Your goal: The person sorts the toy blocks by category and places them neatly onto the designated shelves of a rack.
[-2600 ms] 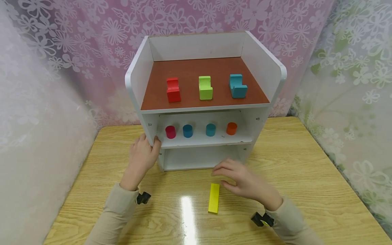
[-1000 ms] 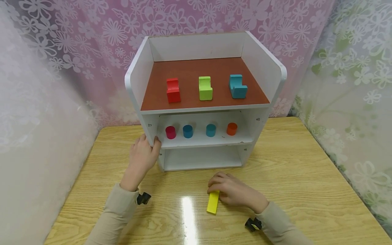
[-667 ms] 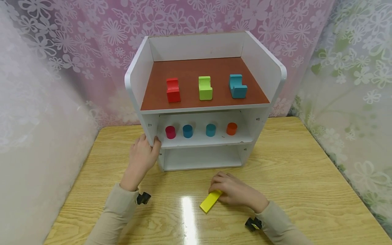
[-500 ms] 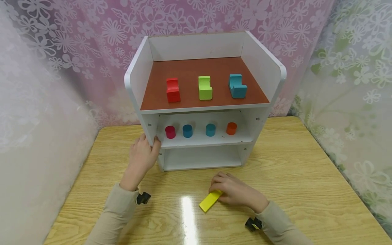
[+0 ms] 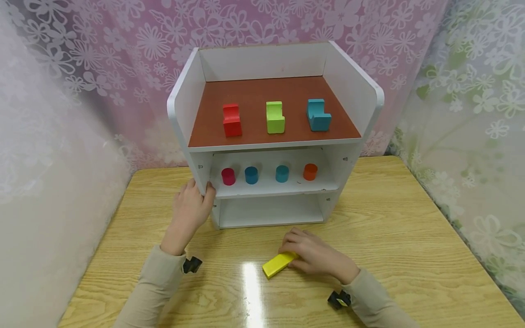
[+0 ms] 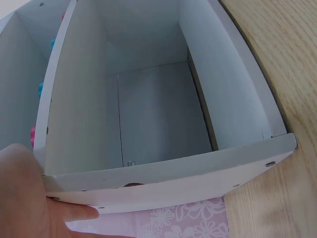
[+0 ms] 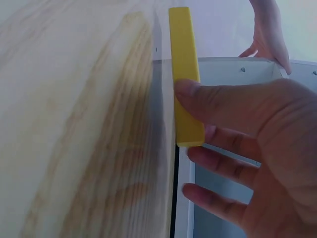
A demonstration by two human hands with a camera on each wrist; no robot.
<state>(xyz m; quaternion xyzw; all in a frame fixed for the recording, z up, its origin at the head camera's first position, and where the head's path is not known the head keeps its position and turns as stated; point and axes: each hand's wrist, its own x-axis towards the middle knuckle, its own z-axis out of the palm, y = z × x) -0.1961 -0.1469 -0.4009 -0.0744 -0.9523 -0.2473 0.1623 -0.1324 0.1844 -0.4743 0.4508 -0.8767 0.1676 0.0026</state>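
My right hand (image 5: 313,255) pinches a yellow rectangular block (image 5: 278,265) by one end, low over the table in front of the shelf. In the right wrist view the thumb lies across the block (image 7: 185,49), which has a long, flat shape, while other fingers spread behind it. At the shelf's left side, my left hand (image 5: 190,209) grips the upright panel of the small white shelf (image 5: 275,146). Its thumb is at the front edge, with the fingers around the outer side. Part of that hand (image 6: 22,193) shows in the left wrist view, next to the bottom compartment.
On the brown top stand a red (image 5: 232,120), a lime green (image 5: 275,117) and a teal notched block (image 5: 318,115). Below, the middle shelf carries a crimson (image 5: 228,176), a blue (image 5: 251,175), a teal (image 5: 282,174) and an orange cylinder (image 5: 310,171). Everything rests on a wooden table (image 5: 406,237).
My right hand has come down to the yellow block and taken hold of its far end. The block has swung round, its near end now pointing left. The left hand has stayed put.
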